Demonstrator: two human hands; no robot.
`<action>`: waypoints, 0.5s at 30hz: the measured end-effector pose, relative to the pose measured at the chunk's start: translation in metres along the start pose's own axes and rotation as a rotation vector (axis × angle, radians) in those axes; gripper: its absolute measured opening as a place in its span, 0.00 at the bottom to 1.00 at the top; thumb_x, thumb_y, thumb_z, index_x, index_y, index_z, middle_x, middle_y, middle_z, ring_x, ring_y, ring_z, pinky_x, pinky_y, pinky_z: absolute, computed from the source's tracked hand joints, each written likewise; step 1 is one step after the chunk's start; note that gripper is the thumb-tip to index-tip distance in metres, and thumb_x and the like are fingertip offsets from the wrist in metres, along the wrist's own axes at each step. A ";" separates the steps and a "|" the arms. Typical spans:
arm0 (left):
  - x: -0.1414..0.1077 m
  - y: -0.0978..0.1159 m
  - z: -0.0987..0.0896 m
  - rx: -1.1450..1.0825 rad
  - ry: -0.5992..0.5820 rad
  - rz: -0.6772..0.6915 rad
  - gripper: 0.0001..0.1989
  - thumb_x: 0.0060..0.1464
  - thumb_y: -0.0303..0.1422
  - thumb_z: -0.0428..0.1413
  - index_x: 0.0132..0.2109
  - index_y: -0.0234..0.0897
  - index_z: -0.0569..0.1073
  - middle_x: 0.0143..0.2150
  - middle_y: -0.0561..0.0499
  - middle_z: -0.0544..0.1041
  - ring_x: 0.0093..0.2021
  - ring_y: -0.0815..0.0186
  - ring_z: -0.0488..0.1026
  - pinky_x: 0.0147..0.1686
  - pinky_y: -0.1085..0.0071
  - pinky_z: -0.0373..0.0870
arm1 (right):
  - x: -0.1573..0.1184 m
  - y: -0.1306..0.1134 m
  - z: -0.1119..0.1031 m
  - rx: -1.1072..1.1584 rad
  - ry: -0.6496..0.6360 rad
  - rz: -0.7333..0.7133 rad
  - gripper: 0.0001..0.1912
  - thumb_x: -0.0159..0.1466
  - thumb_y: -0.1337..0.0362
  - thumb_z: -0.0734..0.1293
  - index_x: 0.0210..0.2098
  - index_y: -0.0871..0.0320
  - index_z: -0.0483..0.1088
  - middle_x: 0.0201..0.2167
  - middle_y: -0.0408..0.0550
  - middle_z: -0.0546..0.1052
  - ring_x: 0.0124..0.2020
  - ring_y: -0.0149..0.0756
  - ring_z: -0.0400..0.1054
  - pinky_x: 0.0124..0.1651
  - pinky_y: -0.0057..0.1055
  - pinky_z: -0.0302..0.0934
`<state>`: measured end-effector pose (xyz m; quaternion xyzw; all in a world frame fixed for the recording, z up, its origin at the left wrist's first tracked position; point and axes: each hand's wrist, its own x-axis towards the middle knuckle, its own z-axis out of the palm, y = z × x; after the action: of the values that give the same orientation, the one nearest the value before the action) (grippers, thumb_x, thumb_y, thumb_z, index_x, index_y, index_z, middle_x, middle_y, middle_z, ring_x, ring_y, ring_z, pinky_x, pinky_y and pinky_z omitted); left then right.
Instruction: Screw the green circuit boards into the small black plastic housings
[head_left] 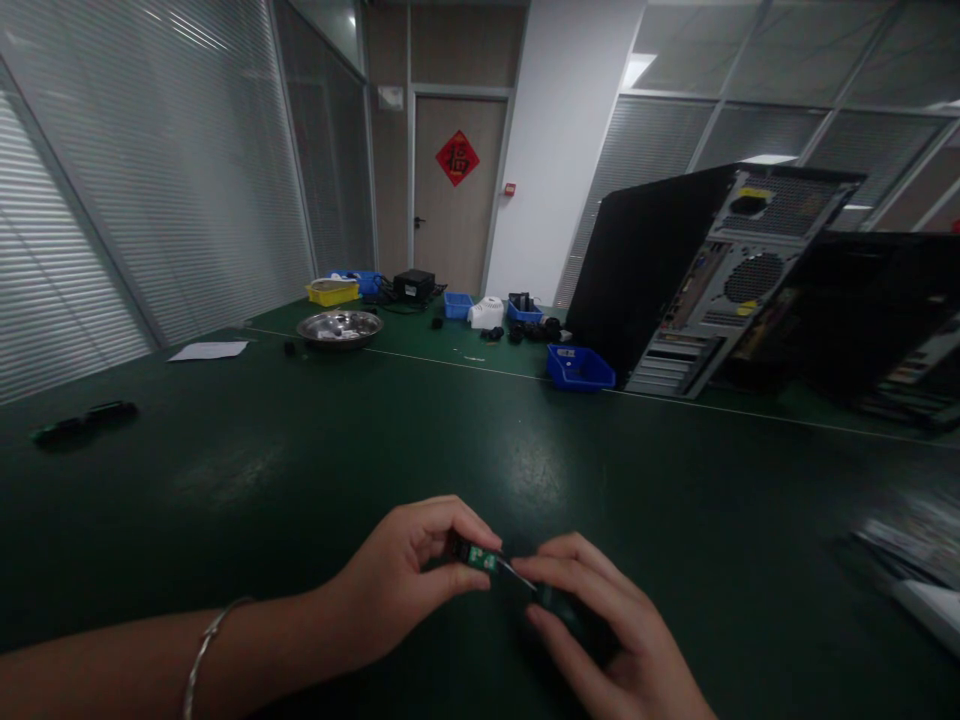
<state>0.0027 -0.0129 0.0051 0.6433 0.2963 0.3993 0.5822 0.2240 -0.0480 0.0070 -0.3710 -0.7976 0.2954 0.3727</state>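
Observation:
Between the thumb and fingers of my left hand is a small green circuit board with a dark part at its left end. My right hand grips a screwdriver with a dark handle. Its thin metal shaft points up and left, and the tip meets the right end of the board; whether it touches a screw is too small to tell. Both hands are close together above the green table, near its front edge.
Computer tower cases stand at the right, beside a blue bin. A metal bowl and a white paper lie at the back left. Dark green-edged parts are at far left. Blurred stacked items lie at right.

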 end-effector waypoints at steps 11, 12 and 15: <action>0.000 0.001 0.000 -0.027 -0.006 -0.007 0.08 0.51 0.23 0.61 0.40 0.35 0.76 0.40 0.49 0.74 0.42 0.63 0.73 0.44 0.64 0.67 | -0.001 0.000 -0.001 0.011 -0.004 0.011 0.20 0.63 0.75 0.63 0.50 0.48 0.70 0.40 0.46 0.72 0.40 0.35 0.70 0.41 0.29 0.68; 0.001 0.001 0.000 -0.043 -0.008 -0.012 0.08 0.51 0.23 0.61 0.40 0.34 0.76 0.40 0.49 0.74 0.42 0.64 0.73 0.45 0.65 0.67 | -0.001 0.000 -0.001 0.010 -0.004 0.009 0.20 0.63 0.75 0.63 0.50 0.48 0.70 0.40 0.46 0.72 0.40 0.35 0.70 0.41 0.29 0.68; 0.002 0.000 0.001 -0.110 -0.015 -0.040 0.08 0.50 0.22 0.61 0.40 0.34 0.75 0.39 0.49 0.75 0.42 0.64 0.73 0.45 0.65 0.67 | 0.000 0.000 0.000 -0.001 0.000 0.000 0.20 0.63 0.75 0.63 0.50 0.48 0.70 0.40 0.46 0.72 0.41 0.35 0.70 0.42 0.29 0.68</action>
<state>0.0039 -0.0119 0.0055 0.6073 0.2820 0.3985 0.6268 0.2241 -0.0478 0.0071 -0.3711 -0.7977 0.2952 0.3726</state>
